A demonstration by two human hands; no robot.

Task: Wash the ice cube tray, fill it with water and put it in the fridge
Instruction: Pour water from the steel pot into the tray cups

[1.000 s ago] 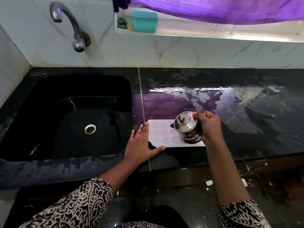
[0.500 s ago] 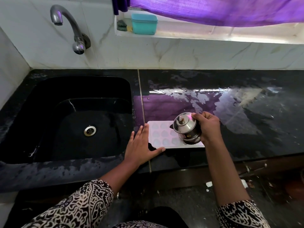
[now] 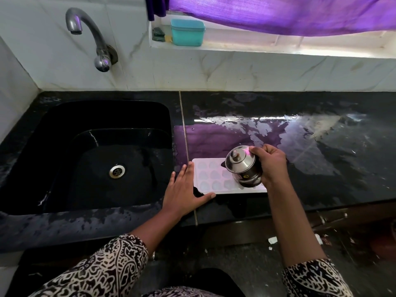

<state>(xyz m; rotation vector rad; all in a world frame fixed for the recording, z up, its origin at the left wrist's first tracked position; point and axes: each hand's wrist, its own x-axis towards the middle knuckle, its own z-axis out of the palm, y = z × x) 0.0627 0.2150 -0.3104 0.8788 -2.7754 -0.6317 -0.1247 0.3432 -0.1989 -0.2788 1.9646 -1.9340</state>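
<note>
Wet black counter [image 3: 321, 168] bears white ice cube tray [image 3: 211, 176]; left hand [image 3: 184, 194] flat.

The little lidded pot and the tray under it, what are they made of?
The pot looks like polished stainless steel: mirror-bright, reflecting purple light. The ice cube tray is probably white plastic or silicone: matte, with moulded cells.

Left sleeve [image 3: 102, 269] and right sleeve [image 3: 315, 279]: same loose fabric, dense black-and-white paisley print, cut off around elbows. Matching print on garment front [image 3: 171, 293].
</note>
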